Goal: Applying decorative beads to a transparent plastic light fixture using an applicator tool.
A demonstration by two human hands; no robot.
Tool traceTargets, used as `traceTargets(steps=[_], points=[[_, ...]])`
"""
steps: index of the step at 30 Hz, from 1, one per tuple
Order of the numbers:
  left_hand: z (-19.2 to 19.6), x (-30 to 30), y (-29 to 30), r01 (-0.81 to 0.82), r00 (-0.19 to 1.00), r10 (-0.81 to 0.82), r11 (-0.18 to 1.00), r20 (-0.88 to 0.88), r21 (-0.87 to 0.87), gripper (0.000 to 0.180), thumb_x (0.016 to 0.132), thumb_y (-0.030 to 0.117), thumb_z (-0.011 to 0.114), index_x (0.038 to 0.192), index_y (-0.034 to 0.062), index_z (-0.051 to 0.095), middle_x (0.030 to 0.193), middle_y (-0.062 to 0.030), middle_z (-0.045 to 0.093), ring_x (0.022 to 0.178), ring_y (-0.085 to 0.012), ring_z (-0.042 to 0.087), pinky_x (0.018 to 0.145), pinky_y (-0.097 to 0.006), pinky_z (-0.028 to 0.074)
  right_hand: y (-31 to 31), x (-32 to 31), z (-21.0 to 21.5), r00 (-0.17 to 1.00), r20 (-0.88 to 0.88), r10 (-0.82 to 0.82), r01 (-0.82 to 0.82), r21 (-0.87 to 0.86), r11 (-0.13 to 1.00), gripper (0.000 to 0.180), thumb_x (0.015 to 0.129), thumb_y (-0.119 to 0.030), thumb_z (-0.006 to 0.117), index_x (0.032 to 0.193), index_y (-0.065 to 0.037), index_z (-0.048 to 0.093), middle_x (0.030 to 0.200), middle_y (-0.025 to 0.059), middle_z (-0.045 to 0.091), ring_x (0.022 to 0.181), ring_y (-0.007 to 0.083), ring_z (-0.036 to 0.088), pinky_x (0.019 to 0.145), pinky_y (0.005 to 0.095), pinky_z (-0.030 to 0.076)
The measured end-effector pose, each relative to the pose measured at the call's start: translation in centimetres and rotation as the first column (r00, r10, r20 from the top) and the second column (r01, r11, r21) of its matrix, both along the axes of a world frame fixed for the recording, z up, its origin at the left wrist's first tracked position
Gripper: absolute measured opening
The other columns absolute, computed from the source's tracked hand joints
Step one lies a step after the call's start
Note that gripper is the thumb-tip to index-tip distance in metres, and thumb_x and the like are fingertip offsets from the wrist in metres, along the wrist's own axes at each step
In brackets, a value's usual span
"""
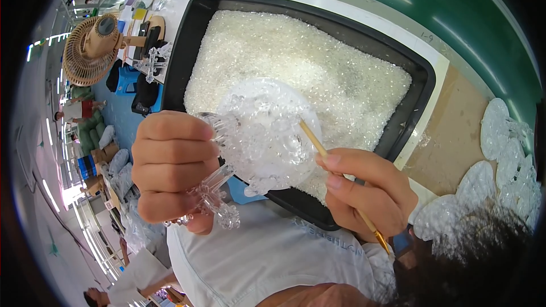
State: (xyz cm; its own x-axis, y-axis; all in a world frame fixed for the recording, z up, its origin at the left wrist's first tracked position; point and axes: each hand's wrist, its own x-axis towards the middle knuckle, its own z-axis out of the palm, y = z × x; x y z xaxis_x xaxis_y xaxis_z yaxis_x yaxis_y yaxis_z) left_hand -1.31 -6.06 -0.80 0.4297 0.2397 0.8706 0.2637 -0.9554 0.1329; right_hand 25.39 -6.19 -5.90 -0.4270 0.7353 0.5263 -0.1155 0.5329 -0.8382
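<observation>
Frame centre: left hand point(173, 165) fisted around clear plastic disc piece point(264, 136) by its ribbed stem. Right hand point(369, 193) pinches thin wooden stick point(318, 148), tip on disc. Judged light, rigid, brittle, slick; grip stem. Black tray point(418, 85) of clear beads point(318, 62) behind.

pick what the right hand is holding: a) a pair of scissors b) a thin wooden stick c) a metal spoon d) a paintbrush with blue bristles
b: the right hand pinches a thin wooden stick whose tip rests against the clear plastic piece gripped by the left hand, above the black tray of clear beads.
</observation>
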Motion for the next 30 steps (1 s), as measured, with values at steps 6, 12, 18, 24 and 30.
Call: traceTargets(steps=[6,12,18,24,30], points=[[-0.03,-0.25,-0.02,0.019,1.0,-0.019,1.0,-0.01,-0.012,0.034,0.097,0.037,0.06,0.085,0.0101,0.043,0.056,-0.004,0.055,0.047,-0.0186,0.056,0.053,-0.036,0.054,0.16,0.37,0.22,0.999,0.014,0.04,-0.039,-0.019,0.999,0.031,0.076,0.015,0.071,0.102,0.0,0.061,0.109,0.0228,0.064,0.091,0.0342,0.072,0.078,0.0387,0.06],[0.32,-0.7,-0.27,-0.015,0.999,0.012,0.998,-0.039,-0.065,0.035,0.097,0.038,0.059,0.087,0.0096,0.043,0.057,-0.0049,0.056,0.048,-0.0195,0.057,0.053,-0.038,0.054,0.49,0.69,0.19,0.993,0.018,0.12,-0.12,-0.009,0.993,0.035,0.074,0.013,0.074,0.103,0.0,0.06,0.11,0.0222,0.064,0.091,0.0332,0.071,0.077,0.0375,0.059],[0.29,-0.45,-0.35,-0.044,0.998,0.042,0.998,-0.038,-0.054,0.035,0.097,0.039,0.059,0.088,0.0092,0.043,0.058,-0.005,0.056,0.049,-0.0199,0.058,0.053,-0.038,0.054,0.16,0.88,0.02,0.997,-0.005,0.083,-0.083,0.003,0.997,0.034,0.075,0.011,0.074,0.103,0.0,0.059,0.108,0.0222,0.064,0.088,0.033,0.071,0.076,0.0373,0.059],[0.54,-0.55,-0.48,-0.048,0.996,0.042,0.996,-0.081,-0.079,0.035,0.097,0.039,0.059,0.088,0.0095,0.043,0.059,-0.0051,0.056,0.049,-0.0199,0.058,0.053,-0.038,0.054,0.4,0.81,0.07,0.994,0.011,0.11,-0.11,0.009,0.994,0.034,0.075,0.012,0.073,0.103,0.0,0.059,0.107,0.0229,0.064,0.088,0.0336,0.072,0.075,0.0377,0.06],[0.55,-0.47,-0.29,-0.053,0.995,0.046,0.996,-0.092,-0.078,0.035,0.097,0.039,0.059,0.089,0.0098,0.043,0.058,-0.005,0.056,0.049,-0.0199,0.058,0.054,-0.039,0.054,0.22,0.26,0.0,0.999,-0.007,0.037,-0.037,0.01,0.999,0.029,0.075,0.013,0.072,0.099,0.0,0.06,0.105,0.0229,0.065,0.085,0.0338,0.072,0.074,0.0373,0.061]])
